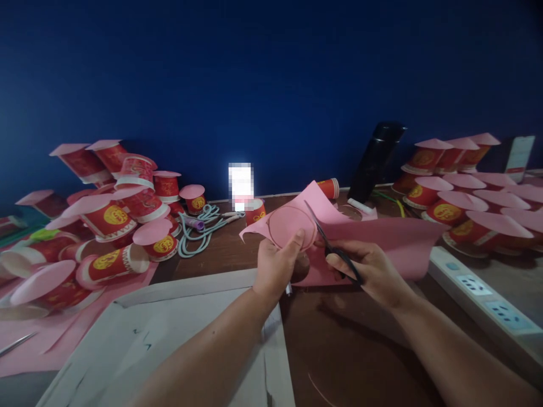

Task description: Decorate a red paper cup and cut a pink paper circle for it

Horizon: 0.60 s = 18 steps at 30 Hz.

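A sheet of pink paper (382,246) is held up over the brown table, with a circle drawn on its left part. My left hand (278,263) grips the sheet by that circle, thumb on top and the other fingers hidden beneath. My right hand (365,265) is closed round the black handles of a pair of scissors (324,237). Their blades point up and to the left and lie at the paper by the right side of the circle. A round hole shows in the sheet below the circle.
Red paper cups (112,220) topped with pink discs crowd the left; more cups (462,215) stand at the right. A coiled cable (199,232), a black bottle (375,158), a power strip (479,288) and a white cardboard piece (169,328) surround my hands. A lit phone (240,183) stands by the wall.
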Available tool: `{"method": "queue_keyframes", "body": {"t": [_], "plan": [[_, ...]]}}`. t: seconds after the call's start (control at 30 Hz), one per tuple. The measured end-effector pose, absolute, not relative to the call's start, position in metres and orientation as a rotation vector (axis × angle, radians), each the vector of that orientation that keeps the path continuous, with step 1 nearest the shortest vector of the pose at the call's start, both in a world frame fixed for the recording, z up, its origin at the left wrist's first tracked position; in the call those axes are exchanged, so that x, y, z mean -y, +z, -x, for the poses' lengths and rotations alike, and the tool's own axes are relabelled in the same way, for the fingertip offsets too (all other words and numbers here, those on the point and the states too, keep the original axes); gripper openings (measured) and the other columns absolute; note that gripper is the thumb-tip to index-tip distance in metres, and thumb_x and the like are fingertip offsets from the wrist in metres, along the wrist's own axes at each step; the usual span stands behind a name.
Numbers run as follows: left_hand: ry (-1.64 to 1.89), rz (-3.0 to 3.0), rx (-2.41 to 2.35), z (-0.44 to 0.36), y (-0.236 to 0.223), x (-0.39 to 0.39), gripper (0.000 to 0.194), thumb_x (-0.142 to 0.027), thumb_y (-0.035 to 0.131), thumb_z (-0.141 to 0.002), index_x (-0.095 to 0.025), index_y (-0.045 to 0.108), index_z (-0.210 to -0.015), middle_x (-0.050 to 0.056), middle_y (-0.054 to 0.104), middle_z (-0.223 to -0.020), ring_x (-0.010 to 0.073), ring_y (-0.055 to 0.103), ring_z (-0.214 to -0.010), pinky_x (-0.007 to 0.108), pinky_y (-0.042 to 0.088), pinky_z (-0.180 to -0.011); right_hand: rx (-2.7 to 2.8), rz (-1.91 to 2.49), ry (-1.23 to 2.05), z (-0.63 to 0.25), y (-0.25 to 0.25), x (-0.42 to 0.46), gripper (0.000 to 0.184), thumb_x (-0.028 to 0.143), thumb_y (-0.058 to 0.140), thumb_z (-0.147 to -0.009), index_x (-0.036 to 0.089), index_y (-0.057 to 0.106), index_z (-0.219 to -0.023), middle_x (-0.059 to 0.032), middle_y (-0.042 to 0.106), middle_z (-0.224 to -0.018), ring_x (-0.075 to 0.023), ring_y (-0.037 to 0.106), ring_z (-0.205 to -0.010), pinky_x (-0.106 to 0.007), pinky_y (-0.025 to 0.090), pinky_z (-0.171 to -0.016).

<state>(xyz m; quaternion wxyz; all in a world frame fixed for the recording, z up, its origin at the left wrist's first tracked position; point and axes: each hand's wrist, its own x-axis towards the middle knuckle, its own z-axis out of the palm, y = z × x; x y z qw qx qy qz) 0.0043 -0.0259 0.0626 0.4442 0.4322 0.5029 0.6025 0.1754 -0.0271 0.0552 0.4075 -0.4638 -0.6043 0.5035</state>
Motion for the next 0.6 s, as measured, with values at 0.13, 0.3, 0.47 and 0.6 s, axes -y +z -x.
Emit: {"method": "queue_keyframes", "body": {"t": [0.13,0.3,0.47,0.6], "plan": [[1.473,-1.081,-1.245,-0.005,0.064,0.027,0.039,-0.043,0.073,-0.069,-0.01,0.073,-0.09,0.01,0.074,-0.087,0.0214,0.068,-0.082,0.03,0.05,-0.077,1.516,1.164,1.273,-0.177,0.055,0.026,0.051,0.049,0.073,-0.07,0.016,0.072,-0.109,0.0008,0.056,-0.059,-0.0094,0.048,-0.055,-0.021,0.038,-0.051],[1.459,-1.073,-1.226,-0.003,0.061,0.027,0.041,-0.045,0.071,-0.071,-0.009,0.073,-0.089,0.011,0.074,-0.085,0.0219,0.068,-0.08,0.031,0.051,-0.076,1.492,1.163,1.316,-0.177,0.057,0.025,0.05,0.048,0.074,-0.069,0.018,0.072,-0.11,0.0014,0.056,-0.062,-0.0083,0.047,-0.056,-0.02,0.036,-0.05],[1.488,-1.076,-1.187,-0.001,0.059,0.029,0.04,-0.044,0.071,-0.072,-0.011,0.072,-0.094,0.011,0.074,-0.093,0.0216,0.068,-0.086,0.031,0.051,-0.081,1.485,1.163,1.33,-0.176,0.059,0.027,0.047,0.046,0.076,-0.068,0.02,0.073,-0.107,-0.0001,0.061,-0.069,-0.0082,0.047,-0.059,-0.02,0.036,-0.051],[1.503,-1.06,-1.15,0.0,0.051,0.029,0.042,-0.043,0.073,-0.07,-0.01,0.072,-0.096,0.011,0.074,-0.095,0.0228,0.068,-0.088,0.032,0.05,-0.083,1.477,1.191,1.334,-0.175,0.058,0.027,0.05,0.047,0.076,-0.067,0.018,0.073,-0.108,0.0003,0.059,-0.065,-0.0081,0.046,-0.055,-0.02,0.035,-0.049]]}}
